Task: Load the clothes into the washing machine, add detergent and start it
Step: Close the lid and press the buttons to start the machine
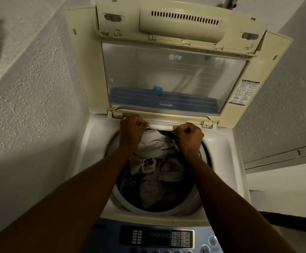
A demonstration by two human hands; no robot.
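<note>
A top-loading washing machine stands with its lid raised upright. Crumpled pale clothes lie in the drum. Both my fists are at the back rim of the opening, just below the lid hinge. My left hand and my right hand each pinch the top edge of a white garment, which is stretched between them. The rest of that garment hangs into the drum. The control panel runs along the front edge, partly hidden by my forearms. No detergent container is in view.
A rough plastered wall stands close on the left of the machine. On the right are a wall and a ledge. A warning sticker sits on the lid's right frame.
</note>
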